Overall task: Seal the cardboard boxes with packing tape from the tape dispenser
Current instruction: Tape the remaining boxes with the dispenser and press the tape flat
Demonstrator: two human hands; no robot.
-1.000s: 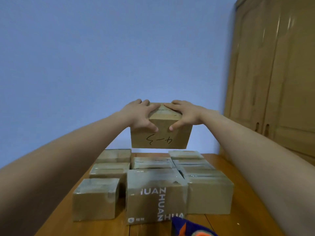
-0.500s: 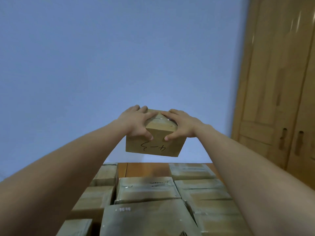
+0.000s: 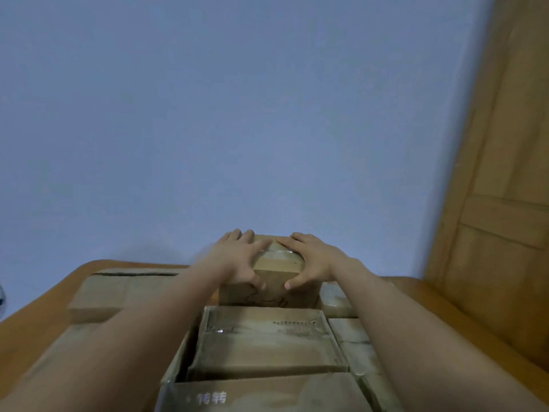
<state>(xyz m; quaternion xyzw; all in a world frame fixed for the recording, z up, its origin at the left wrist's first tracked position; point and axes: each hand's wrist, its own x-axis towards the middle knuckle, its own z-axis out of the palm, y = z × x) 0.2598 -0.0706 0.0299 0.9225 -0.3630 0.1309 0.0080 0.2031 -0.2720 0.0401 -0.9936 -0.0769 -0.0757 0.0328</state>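
Cardboard box (image 3: 269, 288), small, marker-scribbled front; at the far middle of the box cluster on the wooden table (image 3: 38, 316). Left hand (image 3: 237, 260) and right hand (image 3: 312, 261) clasp its top corners, thumbs down the front. Judged light, stiff; glossy tape slippery, so grip the corners

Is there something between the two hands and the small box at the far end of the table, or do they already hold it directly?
Nothing visible stands between them. The left hand and the right hand both grip the small box directly, fingers over its top, thumbs on its near face.
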